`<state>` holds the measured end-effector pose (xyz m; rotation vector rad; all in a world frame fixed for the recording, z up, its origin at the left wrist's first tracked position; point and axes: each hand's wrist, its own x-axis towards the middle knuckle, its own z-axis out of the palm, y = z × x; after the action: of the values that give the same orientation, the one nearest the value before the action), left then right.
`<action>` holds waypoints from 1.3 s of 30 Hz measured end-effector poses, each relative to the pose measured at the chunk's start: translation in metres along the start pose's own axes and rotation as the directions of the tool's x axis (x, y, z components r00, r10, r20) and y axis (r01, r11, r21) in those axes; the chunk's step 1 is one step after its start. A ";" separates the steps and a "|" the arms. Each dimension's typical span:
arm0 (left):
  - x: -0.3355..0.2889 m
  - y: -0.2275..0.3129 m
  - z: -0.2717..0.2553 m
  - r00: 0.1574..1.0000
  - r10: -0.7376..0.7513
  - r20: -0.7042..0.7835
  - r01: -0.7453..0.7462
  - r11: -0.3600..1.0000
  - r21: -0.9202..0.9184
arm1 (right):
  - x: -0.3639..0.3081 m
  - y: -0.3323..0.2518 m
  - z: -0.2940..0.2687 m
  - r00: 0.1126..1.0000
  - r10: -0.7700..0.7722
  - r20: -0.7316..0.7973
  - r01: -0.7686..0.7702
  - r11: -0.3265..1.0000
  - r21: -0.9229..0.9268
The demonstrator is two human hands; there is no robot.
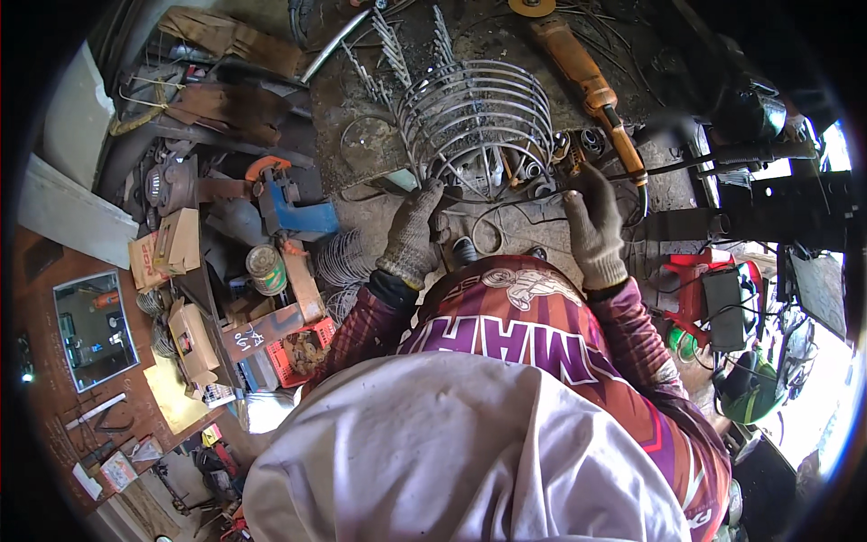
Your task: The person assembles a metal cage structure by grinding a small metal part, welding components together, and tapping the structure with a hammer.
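Observation:
In front of me on a dark, dirty worktop (366,149) sits a cage of curved steel rods (479,95), its bars running in parallel arcs. Both my hands wear grey knitted work gloves. The fingers of my left hand (411,237) are bent together at the cage's near left corner and appear to grip it; the exact contact is partly hidden. My right hand (596,230) is beside the near right corner, its thumb apart from its fingers, with nothing plainly held. An orange angle grinder (587,86) lies right of the cage, its cord trailing past my right hand.
Rods with rough, beaded surfaces (390,50) lie beyond the cage. To the left are a blue clamp-like tool (291,206), a can (266,269), coiled wire (343,262), cardboard boxes (177,242) and a red basket (302,350). A red-framed machine (713,280) stands at right among cables.

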<state>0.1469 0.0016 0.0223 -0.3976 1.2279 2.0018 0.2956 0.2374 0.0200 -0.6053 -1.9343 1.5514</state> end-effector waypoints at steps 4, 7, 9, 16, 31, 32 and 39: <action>-0.004 0.001 0.006 0.999 0.044 -0.019 -0.043 0.998 0.055 | -0.001 0.004 0.004 0.831 0.458 0.314 -0.535 0.813 0.230; -0.001 0.002 0.004 0.998 0.059 -0.023 -0.055 0.987 0.152 | -0.006 0.022 0.009 0.746 0.562 0.358 -0.655 0.719 0.235; 0.001 0.002 0.002 0.999 0.029 -0.026 -0.025 0.989 0.143 | -0.010 0.042 0.009 0.712 0.595 0.373 -0.688 0.697 0.201; 0.011 0.001 -0.012 0.998 -0.065 0.003 0.065 0.998 -0.012 | -0.039 0.111 -0.006 0.613 0.717 0.332 -0.755 0.656 -0.023; 0.005 0.006 -0.009 0.988 -0.105 0.112 0.108 0.994 -0.021 | -0.192 0.257 -0.141 0.639 0.730 0.241 -0.335 0.547 -0.767; 0.005 0.002 -0.007 0.996 -0.079 -0.029 0.077 0.996 -0.047 | -0.199 0.266 -0.146 0.736 0.556 0.385 0.024 0.546 -0.837; 0.006 -0.015 -0.001 0.960 0.149 -0.238 -0.101 0.974 0.204 | -0.156 0.288 -0.157 0.407 0.895 0.182 -0.663 0.427 -0.615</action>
<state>0.1533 0.0068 0.0089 -0.5017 1.6252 1.9604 0.5140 0.3088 -0.2607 -1.7569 -2.6403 1.9299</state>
